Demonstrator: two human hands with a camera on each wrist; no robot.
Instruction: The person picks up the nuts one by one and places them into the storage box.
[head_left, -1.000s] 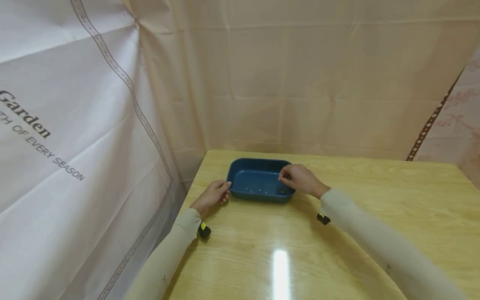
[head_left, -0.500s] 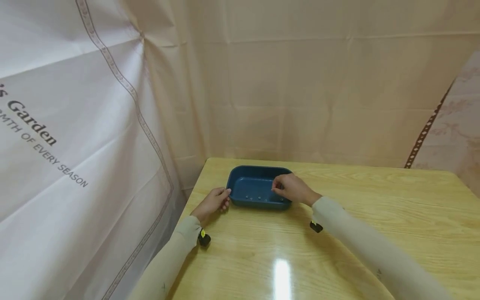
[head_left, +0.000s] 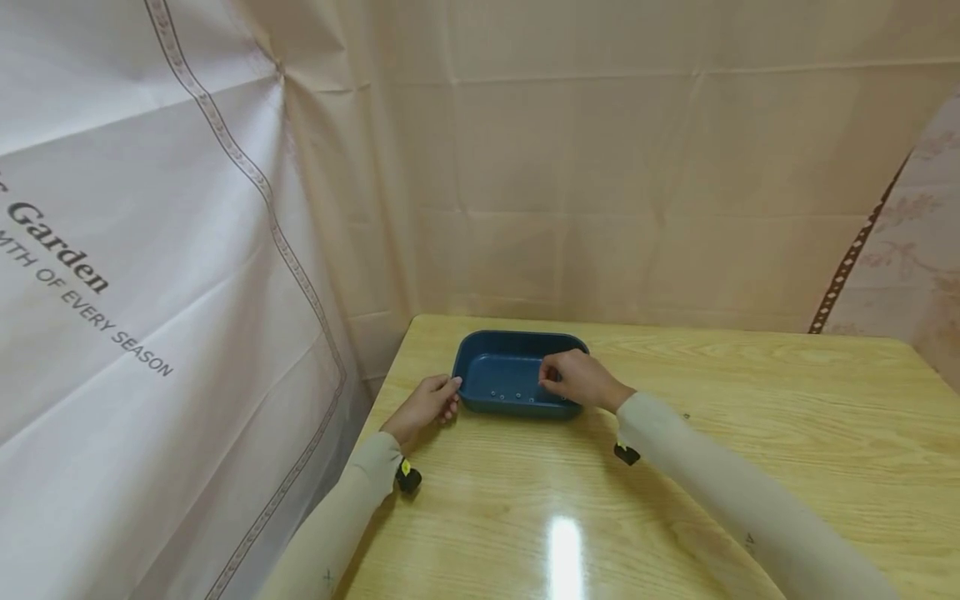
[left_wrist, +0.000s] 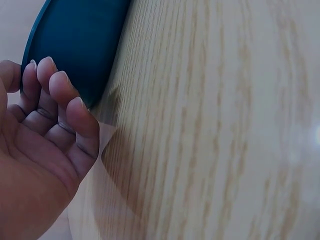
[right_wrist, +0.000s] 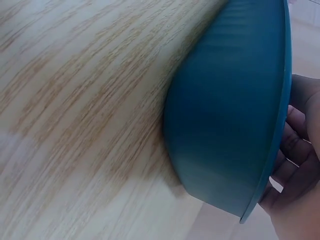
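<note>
A blue rectangular tray [head_left: 480, 404] with rounded corners sits on the wooden table. Several tiny shiny metal pieces [head_left: 518, 396], nut-like in shape, lie spread along its near side. My left hand [head_left: 429, 402] pinches the tray's left rim between thumb and fingers; in the left wrist view its fingers [left_wrist: 75, 107] curl against the outer wall. Over the right part of the tray reaches my right hand [head_left: 577, 377], fingers curled down and thumb close to the index finger. Its fingertips are inside the tray; I cannot tell whether they pinch a small piece.
Another tiny piece [head_left: 686, 415] lies on the table [head_left: 780, 392] beside the right sleeve [head_left: 720, 467]. Behind the table hangs a beige cloth [head_left: 570, 192], and a white printed cloth [head_left: 187, 250] hangs along the left. Each wrist wears a small black camera [head_left: 408, 478].
My right hand has moved left, further over the tray's inside. The left hand has stayed at the rim. The whole head view has shifted slightly, so the tray appears a little lower.
</note>
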